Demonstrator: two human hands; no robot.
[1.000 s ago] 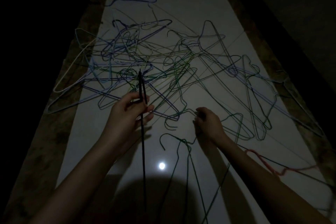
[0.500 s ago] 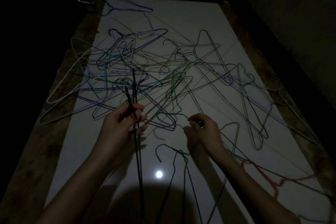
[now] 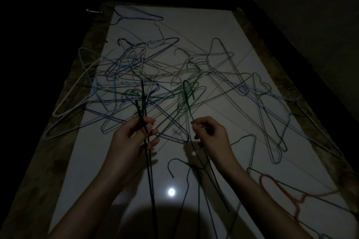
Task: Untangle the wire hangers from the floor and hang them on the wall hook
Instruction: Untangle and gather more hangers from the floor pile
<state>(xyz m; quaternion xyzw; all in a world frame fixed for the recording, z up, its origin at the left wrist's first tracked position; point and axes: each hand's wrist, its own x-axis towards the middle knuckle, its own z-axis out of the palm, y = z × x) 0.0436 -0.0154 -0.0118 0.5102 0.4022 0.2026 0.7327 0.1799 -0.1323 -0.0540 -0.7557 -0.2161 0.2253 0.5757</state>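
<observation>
Lifting: our right hand (image 3: 210, 134) now pinches a green hanger (image 3: 187, 95) raised off the floor (image 3: 204, 25); left hand (image 3: 132, 137) grips black hangers (image 3: 142, 114).

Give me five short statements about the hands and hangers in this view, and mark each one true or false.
1. The left hand grips black wire hangers. True.
2. The right hand is empty, with fingers straight. False: it pinches a green hanger, whose hook rises above the hand.
3. A red hanger lies at the lower right. True.
4. The tangled pile lies on a dark carpet. False: it lies mostly on a pale glossy floor.
5. The wall hook shows, already carrying hangers. False: no wall hook is in view.
</observation>
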